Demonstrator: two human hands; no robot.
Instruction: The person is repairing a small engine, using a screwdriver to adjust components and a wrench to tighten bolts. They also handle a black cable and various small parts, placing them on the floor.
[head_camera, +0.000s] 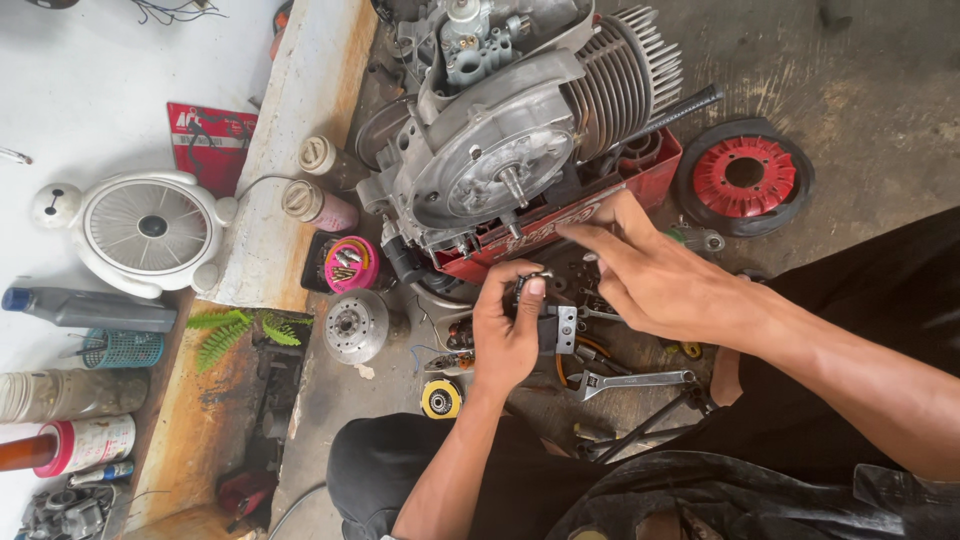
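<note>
Left hand (505, 335) at frame centre pinching small black-and-metal part (548, 322): rigid, light, best held by edges (probably greasy). Right hand (650, 275) open, fingers extended, holding nothing.

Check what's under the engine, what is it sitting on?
The engine rests on a red toolbox, whose front edge and right corner show. The box's inside is covered by the engine; the right hand hides part of its front.

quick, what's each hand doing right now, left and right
Left hand: closed on a small dark part with a metal bracket.
Right hand: open, holding nothing, fingers stretched toward the red tray under the engine.
</note>
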